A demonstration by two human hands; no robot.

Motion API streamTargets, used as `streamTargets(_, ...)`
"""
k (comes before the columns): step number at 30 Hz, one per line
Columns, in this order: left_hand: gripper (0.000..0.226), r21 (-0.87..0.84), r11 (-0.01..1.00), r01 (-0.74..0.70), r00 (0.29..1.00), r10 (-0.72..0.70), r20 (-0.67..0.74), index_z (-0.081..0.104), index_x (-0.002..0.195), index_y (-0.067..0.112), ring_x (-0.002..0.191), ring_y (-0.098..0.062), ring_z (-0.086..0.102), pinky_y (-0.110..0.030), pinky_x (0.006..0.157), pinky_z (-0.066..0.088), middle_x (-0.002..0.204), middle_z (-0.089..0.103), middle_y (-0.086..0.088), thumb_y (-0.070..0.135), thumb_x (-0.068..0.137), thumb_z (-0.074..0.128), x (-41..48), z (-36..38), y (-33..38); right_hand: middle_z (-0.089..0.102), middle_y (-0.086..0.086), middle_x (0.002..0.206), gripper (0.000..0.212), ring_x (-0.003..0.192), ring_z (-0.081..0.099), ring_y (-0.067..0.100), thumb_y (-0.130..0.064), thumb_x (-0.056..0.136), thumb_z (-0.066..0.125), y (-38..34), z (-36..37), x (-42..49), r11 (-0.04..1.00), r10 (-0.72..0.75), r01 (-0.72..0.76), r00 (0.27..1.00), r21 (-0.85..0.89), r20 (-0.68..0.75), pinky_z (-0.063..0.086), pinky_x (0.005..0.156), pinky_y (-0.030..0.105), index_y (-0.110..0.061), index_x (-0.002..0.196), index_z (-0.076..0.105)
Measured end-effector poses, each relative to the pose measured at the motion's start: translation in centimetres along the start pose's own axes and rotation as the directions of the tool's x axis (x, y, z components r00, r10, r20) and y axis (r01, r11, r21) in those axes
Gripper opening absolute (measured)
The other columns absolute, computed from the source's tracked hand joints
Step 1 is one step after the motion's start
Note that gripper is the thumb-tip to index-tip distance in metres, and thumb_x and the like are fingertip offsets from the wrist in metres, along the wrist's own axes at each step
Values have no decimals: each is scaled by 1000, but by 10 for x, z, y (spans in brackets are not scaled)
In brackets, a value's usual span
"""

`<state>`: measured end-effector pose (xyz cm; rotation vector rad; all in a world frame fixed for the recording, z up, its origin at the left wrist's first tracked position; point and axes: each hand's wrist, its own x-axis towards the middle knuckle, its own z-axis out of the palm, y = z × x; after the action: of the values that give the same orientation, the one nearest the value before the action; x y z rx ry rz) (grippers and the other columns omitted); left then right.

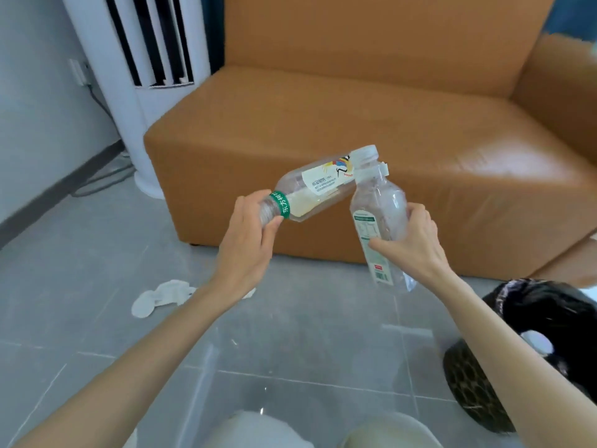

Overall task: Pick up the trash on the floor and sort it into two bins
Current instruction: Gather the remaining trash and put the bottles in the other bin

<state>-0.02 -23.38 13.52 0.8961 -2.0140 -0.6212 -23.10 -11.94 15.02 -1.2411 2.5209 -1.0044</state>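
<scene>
Head view, looking down over two bare forearms. Nearest, at 6 o'clock, a see-through bin [202, 383] stands on the grey tiled floor [80, 286], its walls hard to trace; pale blurred shapes at the bottom edge cannot be identified. At 4 o'clock, just beside the right forearm, is a patterned bin with a black liner [478, 383]. At 8 o'clock crumpled white paper [161, 297] lies on the floor, not yet collected.

At centre both hands are raised. The left hand [248, 234] has a closed grip round the neck of a green-banded bottle [316, 189], which is tipped over with its base pointing to 2 o'clock. The right hand [416, 244] wraps its grip round the middle of a white-capped bottle [378, 205], held nearly upright. The cap overlaps the other bottle's base; whether they touch cannot be told.

Both bottles probably belong in one bin, likely the see-through one directly below. Best to lower them one at a time, releasing only once inside the rim, since that faint rim is easy to misjudge.

Beyond, an orange sofa [355, 124] closes off 12 to 3 o'clock, and a white tower air conditioner [155, 76] stands at 11 o'clock. Open floor lies from 7 to 9 o'clock
</scene>
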Motion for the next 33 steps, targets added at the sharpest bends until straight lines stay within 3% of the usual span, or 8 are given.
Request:
streamTargets(6, 32, -224, 958, -181, 977, 201, 69, 38, 128, 17, 107, -3, 41, -15, 91, 31, 120, 37, 7, 20, 97, 45, 40, 72, 110, 43, -6, 111, 66, 111, 41, 17, -40, 62, 72, 54, -94, -15, 990, 114, -98, 978, 98, -175, 46, 90, 42, -24, 113, 33)
streamTargets(12, 27, -366, 900, -237, 939, 309, 151, 38, 123, 25, 91, -6, 45, -15, 71, 39, 116, 41, 5, 30, 97, 45, 48, 138, 201, 42, 2, 119, 73, 115, 43, 23, -45, 53, 67, 117, -164, -43, 964, 258, -226, 917, 138, -303, 45, 92, 42, -25, 111, 27)
streamTargets(15, 27, -391, 888, -240, 911, 346, 226, 38, 122, 28, 87, -11, 46, -23, 74, 40, 110, 41, 2, 33, 96, 46, 33, 174, 228, 39, 4, 119, 74, 113, 44, 22, -30, 62, 77, 153, -184, -60, 940, 340, -298, 861, 166, -379, 45, 95, 45, -18, 116, 28)
streamTargets(18, 27, -409, 888, -211, 872, 360, 331, 39, 121, 31, 79, -12, 47, -26, 71, 39, 104, 39, 1, 34, 96, 47, 12, 212, 241, 42, 6, 118, 70, 109, 47, 22, -17, 66, 79, 187, -188, -78, 902, 429, -353, 805, 250, -410, 47, 90, 43, -21, 109, 24)
streamTargets(22, 28, -386, 898, -212, 809, 382, 446, 40, 123, 32, 79, -19, 46, -30, 70, 41, 100, 38, 0, 34, 96, 47, -12, 252, 244, 49, 7, 116, 71, 103, 53, 24, -14, 69, 79, 226, -180, -100, 830, 552, -444, 743, 338, -378, 43, 79, 33, -20, 109, 21)
streamTargets(26, 37, -340, 908, -243, 758, 397, 518, 38, 132, 33, 80, -20, 44, -34, 71, 46, 97, 34, 1, 35, 96, 47, -28, 280, 242, 49, 4, 109, 71, 103, 53, 25, -17, 69, 79, 252, -167, -112, 735, 671, -559, 679, 384, -297, 51, 85, 44, -20, 110, 21)
streamTargets(29, 46, -311, 912, -266, 730, 401, 553, 32, 140, 34, 78, -17, 44, -29, 66, 44, 100, 34, 0, 33, 97, 46, -39, 294, 237, 41, -5, 96, 70, 97, 48, 20, -19, 73, 77, 257, -157, -116, 696, 710, -609, 662, 381, -239, 51, 83, 42, -19, 111, 18)
streamTargets(33, 45, -273, 935, -225, 689, 351, 634, 31, 144, 29, 88, -22, 49, -39, 80, 48, 107, 39, -2, 28, 100, 39, -51, 310, 225, 41, 4, 112, 73, 94, 51, 22, -19, 75, 75, 262, -144, -120, 679, 722, -644, 671, 352, -166, 47, 72, 36, -26, 112, 12)
